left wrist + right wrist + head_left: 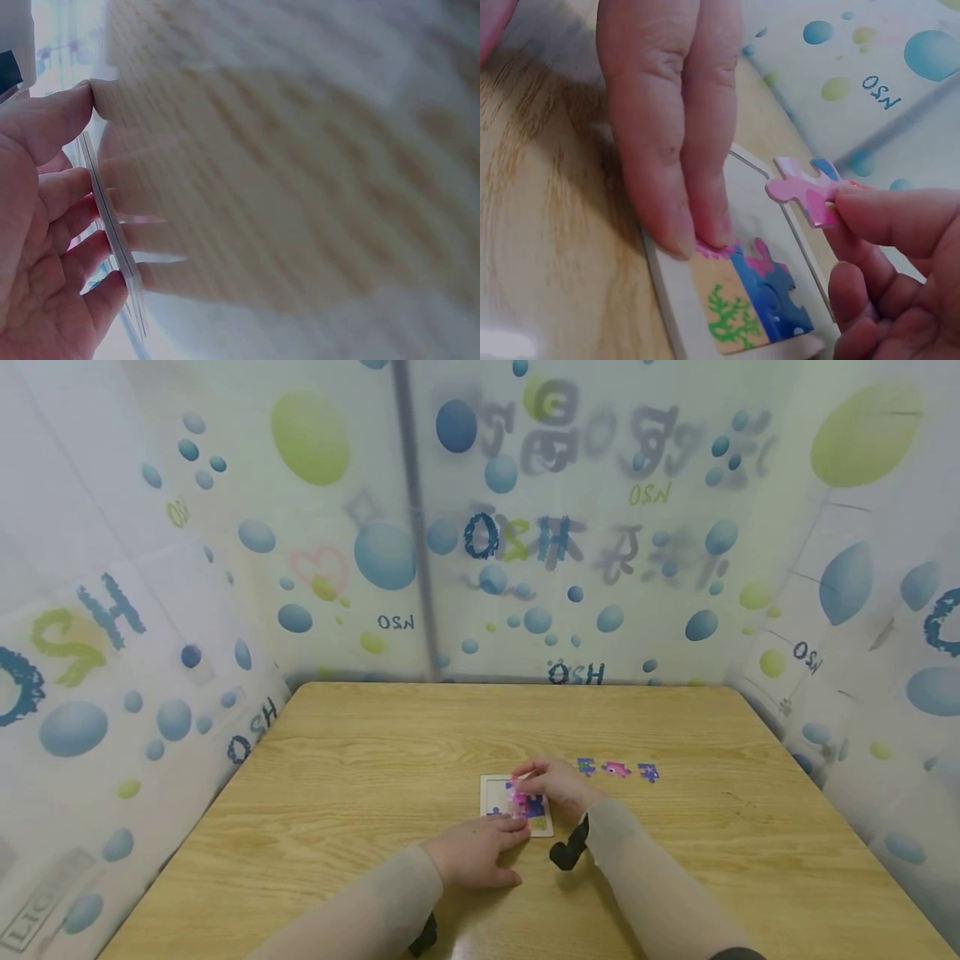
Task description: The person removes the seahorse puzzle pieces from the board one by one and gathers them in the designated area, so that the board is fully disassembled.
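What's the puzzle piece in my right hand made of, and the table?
Puzzle piece: likely printed cardboard, perhaps glossy, from its thin edge and colourful face. Table: wood or wood-look laminate, smooth sheen, from its grain and bright glare.

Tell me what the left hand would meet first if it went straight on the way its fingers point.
Likely the sandy-coloured puzzle piece with the green plant print, just ahead of the left hand; whether the fingertips already touch it is unclear.
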The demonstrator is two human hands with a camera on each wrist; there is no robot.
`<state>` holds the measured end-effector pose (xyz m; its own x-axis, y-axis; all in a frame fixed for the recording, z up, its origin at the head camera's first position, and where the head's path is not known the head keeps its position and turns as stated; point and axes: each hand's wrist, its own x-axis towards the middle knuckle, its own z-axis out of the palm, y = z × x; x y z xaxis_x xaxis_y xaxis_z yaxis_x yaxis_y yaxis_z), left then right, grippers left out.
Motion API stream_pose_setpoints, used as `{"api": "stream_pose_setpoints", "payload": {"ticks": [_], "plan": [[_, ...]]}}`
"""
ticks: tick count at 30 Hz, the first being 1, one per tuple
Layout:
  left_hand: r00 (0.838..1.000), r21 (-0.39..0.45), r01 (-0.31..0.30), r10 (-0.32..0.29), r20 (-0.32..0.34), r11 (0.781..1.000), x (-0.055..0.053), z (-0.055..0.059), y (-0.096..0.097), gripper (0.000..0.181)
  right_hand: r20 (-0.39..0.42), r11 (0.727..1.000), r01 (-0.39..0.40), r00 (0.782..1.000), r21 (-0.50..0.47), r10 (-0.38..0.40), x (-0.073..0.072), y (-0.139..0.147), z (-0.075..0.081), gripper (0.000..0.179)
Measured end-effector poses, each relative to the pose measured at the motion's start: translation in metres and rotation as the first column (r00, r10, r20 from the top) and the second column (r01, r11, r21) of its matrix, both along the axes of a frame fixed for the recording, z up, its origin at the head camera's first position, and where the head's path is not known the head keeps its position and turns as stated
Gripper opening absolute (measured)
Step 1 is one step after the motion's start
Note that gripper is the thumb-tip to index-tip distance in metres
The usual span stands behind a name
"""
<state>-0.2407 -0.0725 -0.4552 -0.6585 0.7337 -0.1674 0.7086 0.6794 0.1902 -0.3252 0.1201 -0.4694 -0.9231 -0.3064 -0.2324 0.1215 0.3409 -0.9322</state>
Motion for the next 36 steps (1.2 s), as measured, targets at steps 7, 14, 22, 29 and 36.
{"api": "stream_pose_setpoints", "payload": {"ticks": [7, 14, 22, 29, 36], "plan": [[1.000, -0.008, -0.002, 0.003, 0.009, 1.000, 0.001, 0.001, 0.001, 0.068, -0.021, 1.000, 0.010, 1.000, 0.013, -0.009, 0.000, 0.011, 0.007, 0.023], [1.000, -0.002, -0.001, 0.001, 0.020, 1.000, 0.002, 0.001, 0.002, 0.068, -0.018, 0.998, 0.049, 0.999, 0.034, -0.048, -0.001, 0.033, 0.008, 0.025], [1.000, -0.009, 0.001, -0.001, 0.004, 1.000, 0.002, 0.000, 0.001, 0.068, 0.016, 0.994, 0.094, 0.995, 0.054, -0.095, -0.004, 0.068, 0.006, 0.034], [1.000, -0.005, -0.005, 0.004, -0.016, 1.000, 0.003, -0.001, 0.001, 0.069, 0.013, 0.991, 0.129, 0.992, 0.025, -0.129, 0.003, 0.098, 0.008, 0.029], [1.000, -0.002, -0.008, 0.008, -0.010, 1.000, 0.002, -0.002, 0.000, 0.068, -0.031, 0.989, 0.128, 0.991, 0.071, -0.126, 0.008, 0.124, 0.006, 0.025]]}}
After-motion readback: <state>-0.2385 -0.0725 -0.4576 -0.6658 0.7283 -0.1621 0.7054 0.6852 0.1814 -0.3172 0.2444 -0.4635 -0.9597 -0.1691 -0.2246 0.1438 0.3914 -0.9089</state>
